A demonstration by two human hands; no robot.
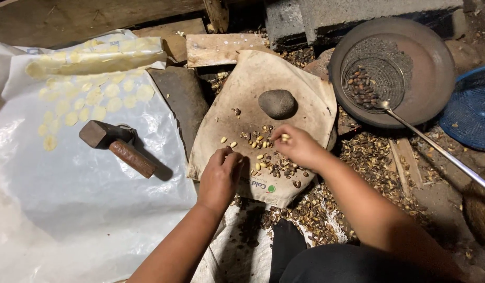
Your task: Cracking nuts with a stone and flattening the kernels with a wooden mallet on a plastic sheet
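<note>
1. The right hand [300, 147], at the centre of the frame, is pinching a pale peeled kernel [285, 137] between its fingertips, closed on it just above the tan cloth [305, 99].
2. The left hand [220, 175], lower centre, is resting curled on the cloth's near edge; whether it is holding anything cannot be told.
3. Judging by the scene, the work is looking partly done: a small scatter of pale kernels [259, 141] is lying on the cloth between the hands, mixed with dark shell bits, and flattened yellow discs [90, 99] are drying in rows on the white plastic sheet [69, 199] at upper left.
4. Still waiting: dark unshelled seeds [362, 86] are sitting in a wire skimmer [376, 81], which is lying in the round dark pan [431, 73] at upper right.
5. A grey stone [277, 103] is sitting on the cloth; a hammer [116, 144] is lying on the plastic sheet at left.
6. Broken shells [368, 162] are piling on the ground at right of centre.
</note>
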